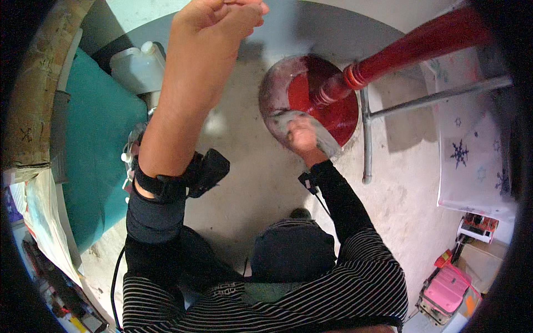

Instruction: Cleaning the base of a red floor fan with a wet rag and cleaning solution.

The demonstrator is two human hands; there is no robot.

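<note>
My right hand is blurred and presses a pale grey cloth against the near rim of a round, dark red base. A brighter red patch and dull, whitish areas show on the base's surface. From the base a turned red post, apparently wooden, leans away to the upper right. My left hand is raised at the top of the view, fingers curled and partly cut off by the picture's edge. I cannot tell whether anything is inside its fingers.
A metal tube frame stands just right of the base. Beside it hangs a white sheet with snowflake prints. A teal box-like surface and a translucent plastic jug stand on the left. A pink case lies at lower right.
</note>
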